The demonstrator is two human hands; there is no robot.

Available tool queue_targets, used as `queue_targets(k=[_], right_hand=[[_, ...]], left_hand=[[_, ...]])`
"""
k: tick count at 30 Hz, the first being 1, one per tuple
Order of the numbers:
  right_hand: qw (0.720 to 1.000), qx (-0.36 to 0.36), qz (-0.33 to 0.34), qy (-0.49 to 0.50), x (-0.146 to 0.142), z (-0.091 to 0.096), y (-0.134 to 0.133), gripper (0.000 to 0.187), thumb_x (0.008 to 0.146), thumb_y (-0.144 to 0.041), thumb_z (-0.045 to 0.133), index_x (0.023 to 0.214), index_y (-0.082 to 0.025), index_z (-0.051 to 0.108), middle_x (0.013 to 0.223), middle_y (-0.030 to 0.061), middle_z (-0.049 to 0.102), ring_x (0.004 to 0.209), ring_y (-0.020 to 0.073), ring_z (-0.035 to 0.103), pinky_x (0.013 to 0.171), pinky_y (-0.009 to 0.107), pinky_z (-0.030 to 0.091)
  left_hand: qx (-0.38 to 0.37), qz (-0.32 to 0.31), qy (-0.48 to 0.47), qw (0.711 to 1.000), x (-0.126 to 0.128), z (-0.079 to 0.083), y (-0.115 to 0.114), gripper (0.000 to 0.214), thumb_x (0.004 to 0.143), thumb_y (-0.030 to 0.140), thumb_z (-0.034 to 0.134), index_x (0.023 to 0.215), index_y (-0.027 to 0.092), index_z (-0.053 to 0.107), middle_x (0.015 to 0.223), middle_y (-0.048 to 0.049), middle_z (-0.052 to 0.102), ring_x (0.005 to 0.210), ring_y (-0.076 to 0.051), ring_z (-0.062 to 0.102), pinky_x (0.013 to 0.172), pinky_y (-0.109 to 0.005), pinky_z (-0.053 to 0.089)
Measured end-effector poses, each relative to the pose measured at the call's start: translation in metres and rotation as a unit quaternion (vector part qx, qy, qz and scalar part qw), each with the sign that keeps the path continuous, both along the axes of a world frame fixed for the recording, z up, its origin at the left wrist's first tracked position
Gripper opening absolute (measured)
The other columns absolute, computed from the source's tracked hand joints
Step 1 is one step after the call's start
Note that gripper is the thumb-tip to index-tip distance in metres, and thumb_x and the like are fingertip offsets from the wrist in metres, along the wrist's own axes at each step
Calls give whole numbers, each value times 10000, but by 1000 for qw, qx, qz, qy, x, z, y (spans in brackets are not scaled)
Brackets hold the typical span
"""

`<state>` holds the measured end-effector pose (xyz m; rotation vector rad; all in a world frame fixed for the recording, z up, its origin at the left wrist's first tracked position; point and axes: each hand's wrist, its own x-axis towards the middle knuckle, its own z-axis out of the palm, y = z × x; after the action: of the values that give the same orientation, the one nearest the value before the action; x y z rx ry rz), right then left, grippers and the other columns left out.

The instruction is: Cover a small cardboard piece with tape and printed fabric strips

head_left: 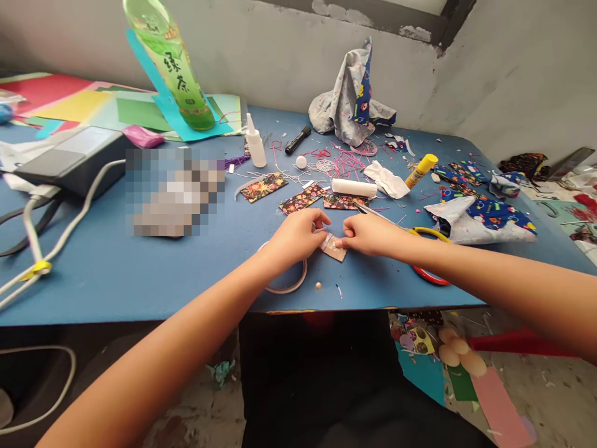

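A small brown cardboard piece (334,254) with whitish strips on its upper face lies at the table's front, between my hands. My left hand (298,235) is closed, its fingertips pinching at the cardboard's left end. At the other end my right hand (368,234) has its fingers curled in, thumb and finger pressed to the edge. Under my left wrist is a tape roll (301,280), partly covered. Scissors with red and yellow handles (431,277) lie partly beneath my right forearm. Just beyond my hands are flower-patterned pieces (302,198) and a white roll (354,188).
Farther back stand a glue bottle (255,146), a yellow glue stick (422,170) and a green tea bottle (180,74). A black marker (297,140) lies near tangled pink threads (347,163). Blue patterned fabric (489,218) is on the right. A dark device (69,158) with white cables sits left.
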<state>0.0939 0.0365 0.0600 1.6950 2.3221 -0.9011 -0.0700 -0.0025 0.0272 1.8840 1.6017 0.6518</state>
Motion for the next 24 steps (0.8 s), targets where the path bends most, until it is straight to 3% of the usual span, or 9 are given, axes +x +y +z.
queue_targets(k=[5,11,15,18,21,24], right_hand=[[997,-35,37,65,14,0,1,296,958,-421,431,750,-210,425,611,-37,552,509,87,520,514,204,451],[989,26,143,-11,9,3,14,278,768,-315,733,793,-201,481,697,-23,592,638,140,583,524,213,403],[972,110,196,-74,1,4,-7,106,836,-168,631,879,-186,536,867,74,659,825,248,632,582,270,352],[955,164,224,-101,5,0,-31,205,873,-38,479,1022,-167,534,1012,138,652,920,287,632,589,294,341],[932,214,276,-93,17,-5,-39,193,923,-79,414,1038,-174,537,1014,126,653,899,262,640,585,289,366],[949,197,246,15,30,-4,-29,118,947,-182,438,972,-192,554,923,63,677,821,201,646,649,266,420]], left_hand=[[14,-4,-4,1000,0,-2,0,235,762,168,584,966,162,699,807,-22,665,752,-171,616,744,-272,494],[11,0,-12,1000,0,-3,2,252,745,150,572,957,172,706,818,-15,677,714,-157,610,735,-265,499],[9,3,-3,1000,0,-4,1,264,738,135,570,961,179,704,833,-11,680,749,-164,612,755,-269,495],[21,0,-1,1000,0,-5,1,248,745,133,570,949,175,705,857,-18,681,791,-175,611,772,-278,488],[18,-4,-13,1000,0,-6,1,250,755,141,580,972,164,700,889,-29,681,819,-181,607,800,-288,480],[15,-8,-22,1000,-1,-5,2,248,756,135,578,968,158,702,898,-31,679,808,-179,605,782,-289,477]])
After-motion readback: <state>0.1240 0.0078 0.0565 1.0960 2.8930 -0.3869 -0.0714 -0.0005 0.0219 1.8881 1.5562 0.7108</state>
